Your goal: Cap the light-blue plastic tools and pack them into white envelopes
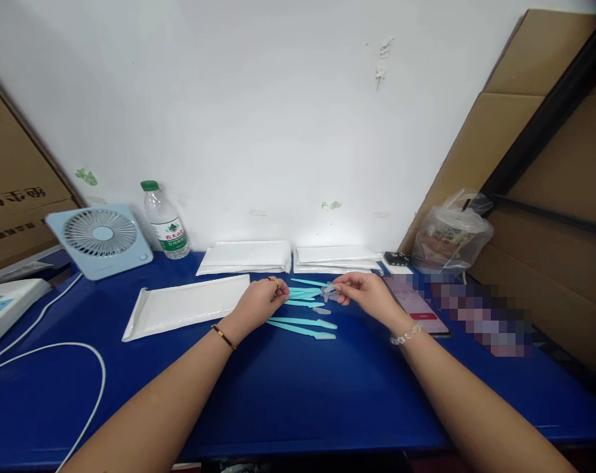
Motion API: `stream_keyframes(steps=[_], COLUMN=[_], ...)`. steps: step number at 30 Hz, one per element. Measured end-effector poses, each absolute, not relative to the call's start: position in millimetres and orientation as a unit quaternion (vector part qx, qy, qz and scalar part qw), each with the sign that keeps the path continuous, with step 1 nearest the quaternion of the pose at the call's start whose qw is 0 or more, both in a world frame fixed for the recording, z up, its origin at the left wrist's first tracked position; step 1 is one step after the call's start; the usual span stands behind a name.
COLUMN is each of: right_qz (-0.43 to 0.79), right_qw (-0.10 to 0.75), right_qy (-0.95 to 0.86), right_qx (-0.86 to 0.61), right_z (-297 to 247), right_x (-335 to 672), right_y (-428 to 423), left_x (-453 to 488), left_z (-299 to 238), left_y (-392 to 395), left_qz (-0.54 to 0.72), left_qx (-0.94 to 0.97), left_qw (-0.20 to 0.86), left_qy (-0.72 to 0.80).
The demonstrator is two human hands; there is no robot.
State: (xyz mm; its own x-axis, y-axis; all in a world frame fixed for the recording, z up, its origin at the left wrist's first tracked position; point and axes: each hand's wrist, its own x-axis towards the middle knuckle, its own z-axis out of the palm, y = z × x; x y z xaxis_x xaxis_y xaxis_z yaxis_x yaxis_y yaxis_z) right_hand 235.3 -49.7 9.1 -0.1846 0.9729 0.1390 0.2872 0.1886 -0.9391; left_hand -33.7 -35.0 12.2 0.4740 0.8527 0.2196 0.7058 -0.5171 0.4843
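Bottle point(165, 225) label says 农夫山, nice
Right hand point(369, 293) pinches a grey piece point(329, 288); can't tell if left hand's point(259, 302) grip is closed on turquoise sticks point(305, 322).

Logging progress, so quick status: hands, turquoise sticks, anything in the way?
Left hand at turquoise sticks, right hand at grey pieces. Sticks spread on blue table. Phone near right wrist, apart from sticks.

One head view, near above the blue table point(298, 394), forward and down toward the white wall point(278, 131).
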Motion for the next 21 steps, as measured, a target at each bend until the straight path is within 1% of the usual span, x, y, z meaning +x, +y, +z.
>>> stream_keyframes(steps=[7,13,16,18,19,21], right_qz=[0.446,0.476,0.500,0.508,0.496,0.422], right_qw=[0.457,0.450,0.419,0.377,0.354,0.320], right_qy=[-0.622,-0.617,-0.627,-0.648,-0.665,-0.712], right_qx=[-0.453,-0.436,-0.426,-0.425,-0.433,-0.462], right_z=[8,6,9,11,11,10], right_x=[228,216,212,213,214,218], right_y=[-50,-55,-60,-61,-62,-61], left_x=[-32,-30,-29,-29,-29,-29], left_z=[11,13,15,16,16,17], left_y=[-34,-38,-40,-43,-44,-45], left_qz=[0.228,0.234,0.227,0.207,0.191,0.151], left_qx=[0.822,0.821,0.828,0.835,0.838,0.847], left_qw=[0.233,0.247,0.254,0.271,0.283,0.302], left_qy=[0.466,0.459,0.445,0.432,0.426,0.411])
